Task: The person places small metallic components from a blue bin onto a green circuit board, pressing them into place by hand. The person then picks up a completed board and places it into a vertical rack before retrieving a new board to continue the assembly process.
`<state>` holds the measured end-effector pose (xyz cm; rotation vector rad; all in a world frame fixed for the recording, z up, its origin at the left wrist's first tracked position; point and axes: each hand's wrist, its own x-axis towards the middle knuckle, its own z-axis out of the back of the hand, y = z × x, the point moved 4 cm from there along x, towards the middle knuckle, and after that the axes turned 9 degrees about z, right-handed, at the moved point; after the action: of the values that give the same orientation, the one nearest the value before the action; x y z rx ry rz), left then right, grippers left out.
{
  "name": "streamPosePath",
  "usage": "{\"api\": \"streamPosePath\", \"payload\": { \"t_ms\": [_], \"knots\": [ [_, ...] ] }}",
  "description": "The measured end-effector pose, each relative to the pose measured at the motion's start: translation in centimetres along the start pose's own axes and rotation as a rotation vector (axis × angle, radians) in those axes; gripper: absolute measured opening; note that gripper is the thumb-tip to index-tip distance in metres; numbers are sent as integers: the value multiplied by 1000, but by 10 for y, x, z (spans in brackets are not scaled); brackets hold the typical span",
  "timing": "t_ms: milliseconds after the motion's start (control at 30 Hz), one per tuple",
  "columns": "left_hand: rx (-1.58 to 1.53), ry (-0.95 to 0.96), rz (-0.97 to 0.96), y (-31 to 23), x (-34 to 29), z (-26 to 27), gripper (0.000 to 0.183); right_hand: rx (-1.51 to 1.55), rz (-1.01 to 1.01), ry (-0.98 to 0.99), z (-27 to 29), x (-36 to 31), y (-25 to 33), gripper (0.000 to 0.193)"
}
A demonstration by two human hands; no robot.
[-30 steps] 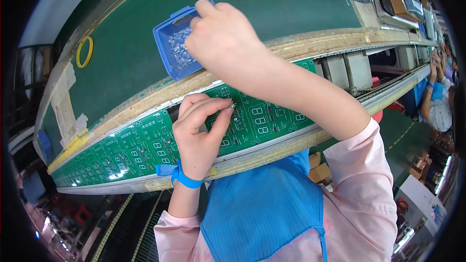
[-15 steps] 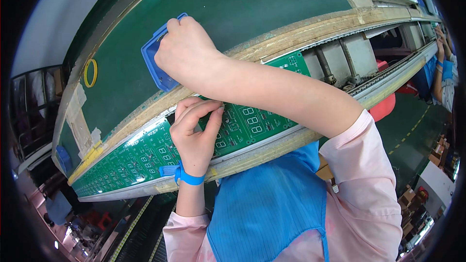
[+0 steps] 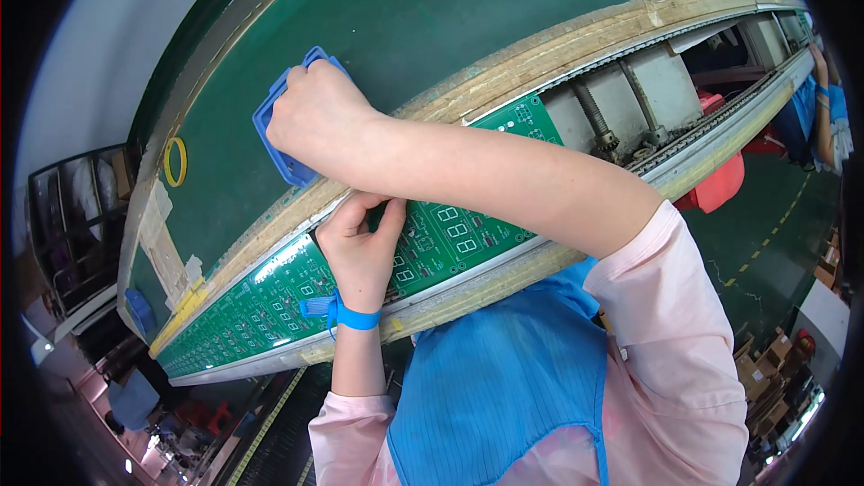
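My right hand (image 3: 315, 112) reaches across over my left arm into a small blue plastic bin (image 3: 286, 167). Its fingers are curled down inside, and the fingertips and anything between them are hidden. Below it, my left hand (image 3: 354, 247) is closed in a pinch over a green circuit board (image 3: 450, 236) with white digit displays. My right forearm covers part of the left fingers, so I cannot make out what they hold. A blue wrist strap (image 3: 358, 318) with a clip circles my left wrist.
More green boards (image 3: 243, 315) line the rail to the left. A wooden edge strip (image 3: 504, 72) separates the rail from the green tabletop (image 3: 432, 18). A yellow tape roll (image 3: 175, 162) lies at left. Chain and rods (image 3: 594, 117) show at right, near a co-worker's arm (image 3: 823, 117).
The whole view has shifted slightly. My right hand has moved a little left over the blue bin, and its forearm now hides more of my left fingers.
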<state>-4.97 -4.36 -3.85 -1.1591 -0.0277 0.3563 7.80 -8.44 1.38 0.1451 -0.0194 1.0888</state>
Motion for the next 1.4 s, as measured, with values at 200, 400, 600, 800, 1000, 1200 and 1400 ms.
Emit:
{"api": "streamPosePath", "payload": {
  "t_ms": [200, 400, 600, 800, 1000, 1200, 1400],
  "knots": [
    [98, 50, 35, 1, 6, -2, 18, 5, -14, -29, -4, -1, 1, 12],
    [28, 21, 35, 2, 8, -4, 24, 14, -16, -86, -7, 1, 1, 11],
    [4, 2, -1, 3, 9, -6, 21, 116, -77, -330, -7, -1, -2, 18],
    [-30, 24, -4, 0, 8, -8, 19, 426, -60, -426, 34, -47, -18, 15],
    [111, -10, -105, -5, 6, -9, 20, 635, -66, -499, 38, -118, -24, 12],
    [269, -24, -257, -29, 4, -17, 23, 825, -200, -559, 31, -176, -13, 13],
    [398, -4, -221, -45, 5, -17, 29, 1007, -400, -492, 6, -209, -1, 17]
  ]
}}
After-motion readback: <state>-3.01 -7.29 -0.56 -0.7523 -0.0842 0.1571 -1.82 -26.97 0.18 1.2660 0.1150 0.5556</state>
